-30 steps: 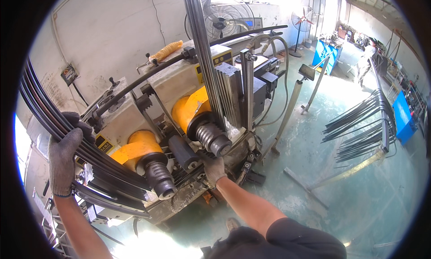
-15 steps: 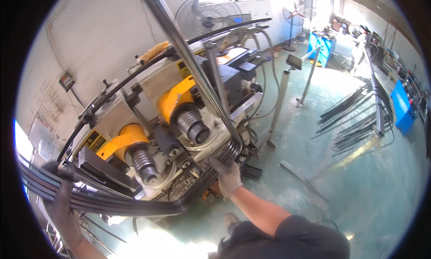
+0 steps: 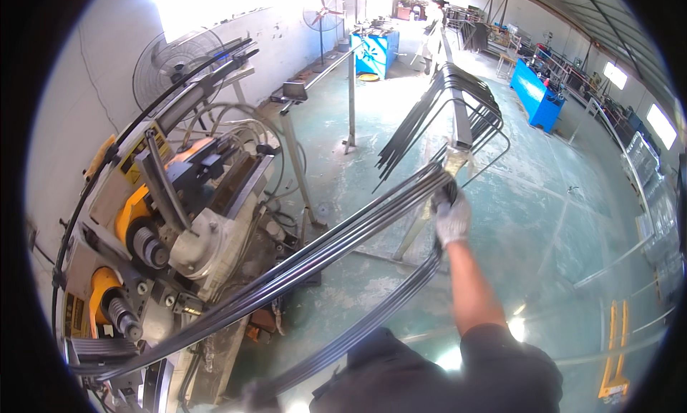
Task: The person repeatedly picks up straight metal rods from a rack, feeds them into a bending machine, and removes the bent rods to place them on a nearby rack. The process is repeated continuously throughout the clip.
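My right hand [image 3: 452, 221], in a pale work glove, is closed around a bundle of bent dark metal tubes [image 3: 286, 276] close to one of their bends. From that bend one long leg of the bundle slants down to the lower left, passing in front of the bending machine [image 3: 215, 245]. The other leg curves down toward my body. At the lower edge my left hand [image 3: 257, 399] is a dark blur beside this lower leg, its fingers not readable. Just beyond my right hand, a rack beam [image 3: 461, 130] carries more bent tubes [image 3: 411, 127].
The machine's yellow-collared rollers [image 3: 152, 250] stand at the left, with hoses behind. A metal post stand [image 3: 297, 155] rises between machine and rack. Farther off are a blue cabinet [image 3: 376, 52], a blue bench [image 3: 535, 95], fans and a person [image 3: 433, 27]. Yellow forks [image 3: 614, 352] lie lower right.
My view has swung right, from the machine toward the rack. The tube bundle has come away from the front of the rollers, and its bend is now by the rack beam's end.
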A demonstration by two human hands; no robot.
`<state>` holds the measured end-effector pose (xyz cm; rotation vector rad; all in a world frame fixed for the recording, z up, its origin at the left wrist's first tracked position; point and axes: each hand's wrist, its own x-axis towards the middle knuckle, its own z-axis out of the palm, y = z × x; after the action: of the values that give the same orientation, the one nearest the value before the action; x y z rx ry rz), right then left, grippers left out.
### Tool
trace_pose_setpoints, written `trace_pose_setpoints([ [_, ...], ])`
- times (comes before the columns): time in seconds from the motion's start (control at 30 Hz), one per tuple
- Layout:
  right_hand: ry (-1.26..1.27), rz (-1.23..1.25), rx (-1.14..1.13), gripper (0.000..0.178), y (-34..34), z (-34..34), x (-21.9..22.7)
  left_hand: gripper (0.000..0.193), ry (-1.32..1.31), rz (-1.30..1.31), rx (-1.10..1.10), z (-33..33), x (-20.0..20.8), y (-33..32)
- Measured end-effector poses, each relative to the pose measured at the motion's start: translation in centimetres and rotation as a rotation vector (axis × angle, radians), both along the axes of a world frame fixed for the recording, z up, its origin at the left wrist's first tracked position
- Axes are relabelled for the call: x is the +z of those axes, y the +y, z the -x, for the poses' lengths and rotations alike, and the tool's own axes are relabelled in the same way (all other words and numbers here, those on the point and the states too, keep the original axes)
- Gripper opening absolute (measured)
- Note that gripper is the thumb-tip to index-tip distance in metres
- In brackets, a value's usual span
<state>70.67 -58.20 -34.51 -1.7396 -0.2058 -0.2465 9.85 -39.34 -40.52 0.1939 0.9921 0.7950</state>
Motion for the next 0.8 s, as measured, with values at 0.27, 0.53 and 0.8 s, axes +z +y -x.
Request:
trace_pose_setpoints([
  [0.27,-0.316,0.637,-0.232,0.032,-8.7,-25.0,7.5,0.041,-0.112,0.304,-0.221,-23.3,-3.6,-8.1],
  [0.53,-0.182,0.807,-0.342,0.052,-5.9,-51.9,-1.4,0.052,0.218,-0.216,-0.315,-35.5,1.7,-8.1],
  [0.8,-0.923,0.703,-0.179,0.046,-0.2,-42.2,5.3,0.045,0.487,-0.155,-0.177,-28.3,-0.7,-12.0],
])
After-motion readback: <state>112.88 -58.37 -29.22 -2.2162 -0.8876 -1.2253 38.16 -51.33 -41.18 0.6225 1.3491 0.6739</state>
